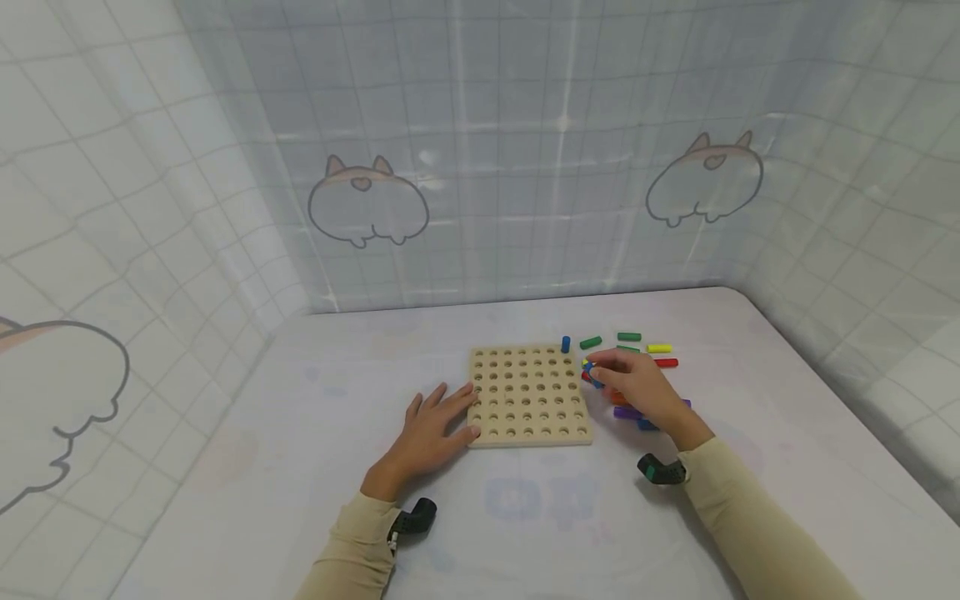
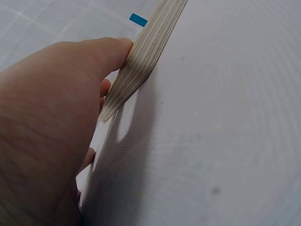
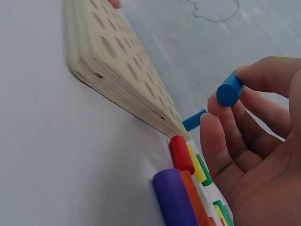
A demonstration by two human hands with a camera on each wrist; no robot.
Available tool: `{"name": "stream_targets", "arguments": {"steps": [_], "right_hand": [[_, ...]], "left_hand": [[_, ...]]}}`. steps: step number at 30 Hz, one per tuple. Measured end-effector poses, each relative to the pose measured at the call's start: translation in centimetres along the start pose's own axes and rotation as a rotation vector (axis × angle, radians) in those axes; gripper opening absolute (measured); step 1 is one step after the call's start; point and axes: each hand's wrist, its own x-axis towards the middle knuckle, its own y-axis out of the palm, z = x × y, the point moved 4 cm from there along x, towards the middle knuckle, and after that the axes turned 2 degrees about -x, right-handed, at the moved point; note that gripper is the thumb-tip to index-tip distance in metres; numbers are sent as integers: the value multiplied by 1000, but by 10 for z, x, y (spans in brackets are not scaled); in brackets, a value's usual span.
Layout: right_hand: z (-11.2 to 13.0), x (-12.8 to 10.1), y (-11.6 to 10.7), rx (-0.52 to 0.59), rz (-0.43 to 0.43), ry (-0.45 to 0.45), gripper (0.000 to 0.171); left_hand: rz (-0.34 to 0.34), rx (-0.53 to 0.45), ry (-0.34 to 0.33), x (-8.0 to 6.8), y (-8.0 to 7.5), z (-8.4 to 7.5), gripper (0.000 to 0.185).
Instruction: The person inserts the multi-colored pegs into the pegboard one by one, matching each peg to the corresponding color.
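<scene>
A wooden pegboard (image 1: 528, 394) with rows of round holes lies on the white table; its layered edge (image 2: 141, 56) and its side (image 3: 117, 70) show in the wrist views. My left hand (image 1: 431, 429) rests flat with straight fingers against the board's left edge, thumb (image 2: 101, 54) touching the wood. My right hand (image 1: 633, 385) hovers just right of the board and pinches a blue peg (image 3: 229, 89) between thumb and fingertips. Under that hand lie a red peg (image 3: 181, 154), a purple peg (image 3: 175, 197) and a yellow peg (image 3: 197, 165).
More loose pegs lie past the right hand: a standing blue one (image 1: 566, 343), green ones (image 1: 591, 342), a yellow one (image 1: 659, 348), a red one (image 1: 666, 362). Gridded fabric walls (image 1: 480, 167) enclose the table on three sides.
</scene>
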Motion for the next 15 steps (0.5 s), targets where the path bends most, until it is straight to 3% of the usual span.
{"name": "stream_targets", "arguments": {"steps": [7, 15], "right_hand": [[-3, 17, -6, 4, -26, 52, 47], [-4, 27, -11, 85, -40, 80, 51]], "left_hand": [[-5, 0, -4, 0, 0, 3, 62], [-3, -1, -7, 2, 4, 3, 62]]}}
